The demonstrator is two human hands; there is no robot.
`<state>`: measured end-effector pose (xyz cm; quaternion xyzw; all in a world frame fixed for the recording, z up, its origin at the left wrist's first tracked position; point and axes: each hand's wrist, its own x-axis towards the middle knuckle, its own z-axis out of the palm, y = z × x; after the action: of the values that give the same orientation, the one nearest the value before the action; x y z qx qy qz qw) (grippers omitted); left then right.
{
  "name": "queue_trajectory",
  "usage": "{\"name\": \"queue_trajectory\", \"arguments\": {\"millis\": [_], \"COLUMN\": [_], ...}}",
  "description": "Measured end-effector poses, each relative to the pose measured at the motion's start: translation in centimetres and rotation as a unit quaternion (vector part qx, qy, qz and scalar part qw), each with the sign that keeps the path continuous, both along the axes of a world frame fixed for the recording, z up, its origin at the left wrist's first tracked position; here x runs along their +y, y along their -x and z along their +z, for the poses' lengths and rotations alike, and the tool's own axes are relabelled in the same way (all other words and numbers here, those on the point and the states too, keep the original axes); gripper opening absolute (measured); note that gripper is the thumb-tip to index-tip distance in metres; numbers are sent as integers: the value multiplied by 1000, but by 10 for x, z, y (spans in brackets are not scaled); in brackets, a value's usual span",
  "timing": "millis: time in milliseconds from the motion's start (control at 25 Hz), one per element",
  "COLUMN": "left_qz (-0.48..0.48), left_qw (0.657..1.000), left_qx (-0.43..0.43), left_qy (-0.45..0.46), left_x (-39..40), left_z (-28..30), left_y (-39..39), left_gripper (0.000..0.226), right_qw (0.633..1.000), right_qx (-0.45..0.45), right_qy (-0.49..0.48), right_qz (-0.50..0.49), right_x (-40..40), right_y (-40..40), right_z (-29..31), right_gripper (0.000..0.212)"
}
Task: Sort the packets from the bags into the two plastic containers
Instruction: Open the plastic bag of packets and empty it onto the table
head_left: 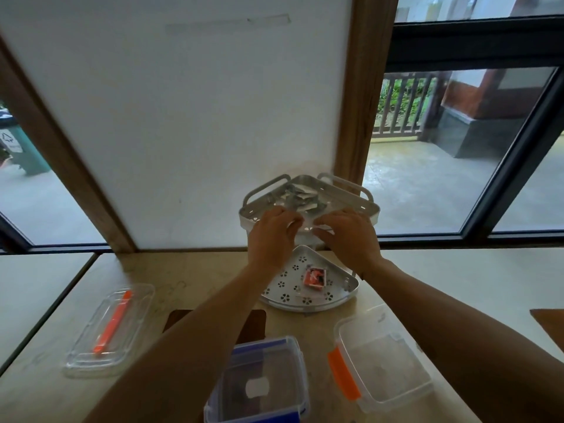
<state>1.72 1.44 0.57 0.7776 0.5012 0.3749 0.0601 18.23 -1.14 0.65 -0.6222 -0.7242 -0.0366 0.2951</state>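
A two-tier metal corner rack stands against the white board. Its upper tray (pixel 370 206) holds several silvery packets (pixel 300 198). Its lower tray (pixel 341 296) holds one red packet (pixel 314 278). My left hand (pixel 270 236) and my right hand (pixel 348 236) are raised at the upper tray's front rim. Their fingertips pinch a pale, clear bag (pixel 309 225) between them; blur hides its shape. Near me stand a blue-clipped container (pixel 293 355) and an orange-clipped container (pixel 384 361), both uncovered. My left forearm crosses over the blue one.
A clear lid with an orange clip (pixel 110 331) lies on the table at the left. A dark cut-out (pixel 253 323) sits in the tabletop under my left arm. Windows flank the board, and a table seam runs at the far left.
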Motion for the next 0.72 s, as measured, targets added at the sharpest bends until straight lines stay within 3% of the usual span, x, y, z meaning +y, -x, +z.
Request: {"name": "queue_trajectory", "arguments": {"millis": [160,360,720], "left_qz": [-11,-4,-5], "left_qw": [996,986,965], "left_qx": [-92,-165,-264], "left_qy": [-1,11,13], "left_x": [-1,-8,-38], "left_z": [4,19,46], "left_y": [13,24,28], "left_gripper": [7,6,5], "right_qw": [999,998,984], "right_qx": [34,34,124], "right_qy": [3,-49,-125], "right_qz": [-17,-29,-35], "right_x": [-3,-8,-36], "right_y": [-10,-8,2], "right_z": [3,24,54], "right_gripper": [17,18,17]}}
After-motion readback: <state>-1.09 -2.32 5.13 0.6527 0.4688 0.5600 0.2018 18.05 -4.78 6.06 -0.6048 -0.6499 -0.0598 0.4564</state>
